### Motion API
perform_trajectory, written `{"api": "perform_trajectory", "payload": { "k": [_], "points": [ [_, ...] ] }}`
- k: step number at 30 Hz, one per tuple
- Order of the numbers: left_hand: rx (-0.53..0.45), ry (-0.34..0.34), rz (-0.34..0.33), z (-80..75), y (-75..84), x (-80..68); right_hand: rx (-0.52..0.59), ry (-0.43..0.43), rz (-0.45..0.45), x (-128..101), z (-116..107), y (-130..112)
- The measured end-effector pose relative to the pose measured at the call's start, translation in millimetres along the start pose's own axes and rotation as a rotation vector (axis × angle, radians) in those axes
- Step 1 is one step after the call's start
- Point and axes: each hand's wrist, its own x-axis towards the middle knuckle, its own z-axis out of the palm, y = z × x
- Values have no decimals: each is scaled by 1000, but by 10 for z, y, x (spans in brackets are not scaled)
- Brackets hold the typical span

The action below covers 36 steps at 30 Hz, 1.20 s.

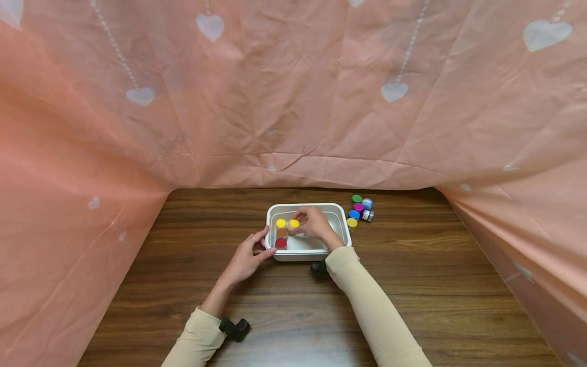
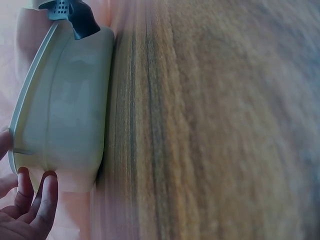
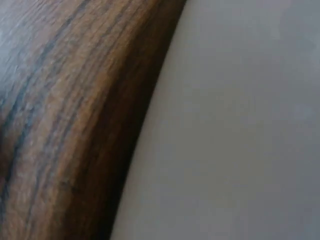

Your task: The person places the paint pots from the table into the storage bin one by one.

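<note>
- Nearest to us on the counter (image 1: 279, 311), the left hand (image 1: 245, 257) holds the near left corner of the white tray (image 1: 298, 252): thumb at the near rim, fingers against the left end wall. We see the tray's long axis running left to right.
- Inside, along the left wall, we find a row running from near to far: a red-lidded jar (image 1: 281, 243), an orange-lidded jar (image 1: 281, 233), then a yellow-lidded neighbour (image 1: 281, 223).
- The relation that matters is at that row's far end: the held yellow-lidded jar (image 1: 293, 224), lid up, is just right of its neighbour. We cannot tell whether the two touch, or whether its base meets the tray floor.
- The right hand (image 1: 314, 224) is the nearer one to it; its grip pinches this jar from the right, the forearm crossing the tray's near right corner. The right wrist view shows us no fingers.
- Outside, just beyond the tray's right end, we see a jar cluster (image 1: 358, 207), away from the left hand.
</note>
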Motion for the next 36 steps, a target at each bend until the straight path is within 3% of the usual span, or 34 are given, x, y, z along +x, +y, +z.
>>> {"api": "perform_trajectory", "payload": {
  "k": [6, 15, 36],
  "points": [
    [-7, 26, -11, 70, -328, 60, -107, 41, -31, 8, 72, -1],
    [10, 26, -22, 54, -329, 61, -204, 50, -68, 1, 125, -12],
    [9, 17, -1, -5, -346, 94, -156, 51, -50, 20, 20, -82]
  ]
}}
